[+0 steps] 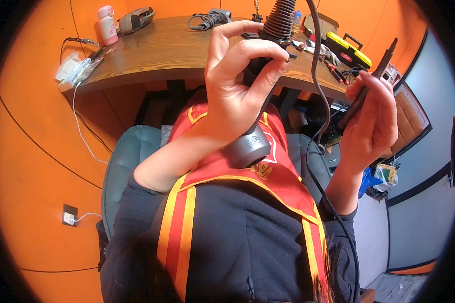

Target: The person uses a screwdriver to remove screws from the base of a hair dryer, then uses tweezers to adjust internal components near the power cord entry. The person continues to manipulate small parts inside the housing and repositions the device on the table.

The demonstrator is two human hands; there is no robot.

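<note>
My left hand [235,83] is raised in front of my chest, thumb and forefinger pinched on a tiny brass-coloured piece [287,61] that looks like a screw. Behind that hand, a device with a silver-grey barrel [247,149] and a dark handle rests over my lap; the hand covers much of the handle. A black ribbed sleeve [279,22] rises beyond the fingertips; how it joins the device is hidden. On the right, my right hand [371,121] is closed around a slim dark screwdriver [388,56], its tip pointing up and away, apart from the device.
A curved wooden desk [151,43] lies ahead, bearing a pink-white bottle [107,25], a grey corded tool [210,19] and a black-yellow toolbox [348,50]. Red-handled tools [333,72] lie near its right edge. A dark cable [316,76] hangs between my hands. I wear a red apron [283,187].
</note>
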